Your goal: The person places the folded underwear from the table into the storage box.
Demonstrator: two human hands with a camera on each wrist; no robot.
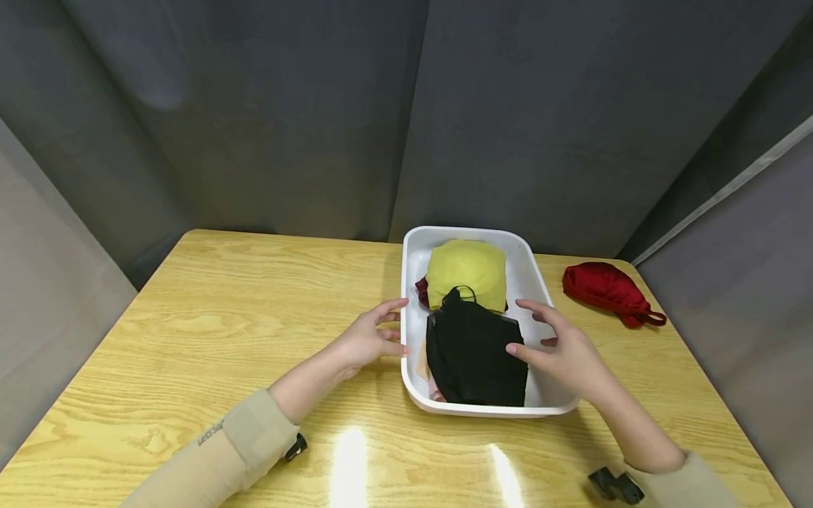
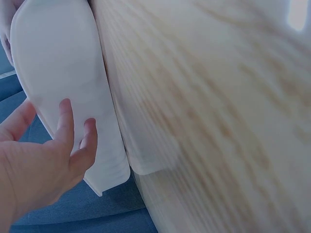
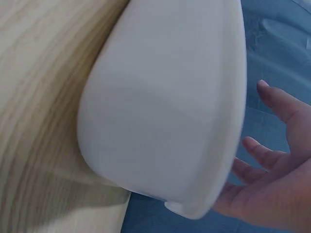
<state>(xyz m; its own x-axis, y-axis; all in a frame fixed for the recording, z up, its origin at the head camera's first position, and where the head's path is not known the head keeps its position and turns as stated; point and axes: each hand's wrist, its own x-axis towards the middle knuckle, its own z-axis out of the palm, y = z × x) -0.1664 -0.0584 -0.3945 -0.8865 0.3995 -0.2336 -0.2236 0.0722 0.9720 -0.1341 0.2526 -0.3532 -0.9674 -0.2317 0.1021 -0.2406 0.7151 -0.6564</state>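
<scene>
A white plastic bin [image 1: 489, 410] stands on the wooden table with folded clothes in it. A black folded garment [image 1: 479, 356] with a thin strap lies in its near half, and a yellow folded garment [image 1: 468, 271] lies behind. Bits of dark red and pale pink cloth peek out beneath them. My left hand [image 1: 363, 341] is at the bin's left side, fingers spread, thumb and fingertips right at the rim. Over the right rim, my right hand [image 1: 567, 355] hovers with fingers apart and nothing between them. In the right wrist view, the bin's outer wall [image 3: 160, 107] stands beside that hand.
A dark red satin item [image 1: 606, 289] with a loop lies on the table [image 1: 254, 310], right of the bin near the far right corner. Grey curtains [image 1: 286, 120] hang behind the table and along both sides.
</scene>
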